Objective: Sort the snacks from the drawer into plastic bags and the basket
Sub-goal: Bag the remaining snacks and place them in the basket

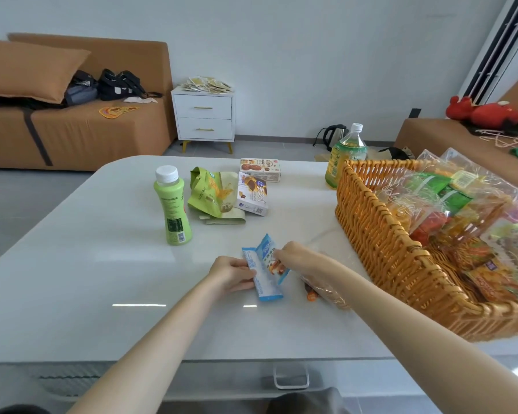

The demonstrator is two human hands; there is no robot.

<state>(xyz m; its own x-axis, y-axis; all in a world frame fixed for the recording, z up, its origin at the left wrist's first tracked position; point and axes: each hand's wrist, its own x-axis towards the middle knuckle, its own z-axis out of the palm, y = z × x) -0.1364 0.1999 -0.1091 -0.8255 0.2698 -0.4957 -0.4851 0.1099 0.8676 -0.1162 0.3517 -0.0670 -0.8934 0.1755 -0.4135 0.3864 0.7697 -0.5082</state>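
Snack packets [263, 277], blue and white, near the wicker basket [371, 234].
Left hand [232, 274] grips one; right hand [295, 258] pinches the other.

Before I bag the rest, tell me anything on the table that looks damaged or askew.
The green snack bag beside the green bottle is crumpled and slumped, a loose flap showing under it. The white box next to it sits askew. Nothing looks spilled.
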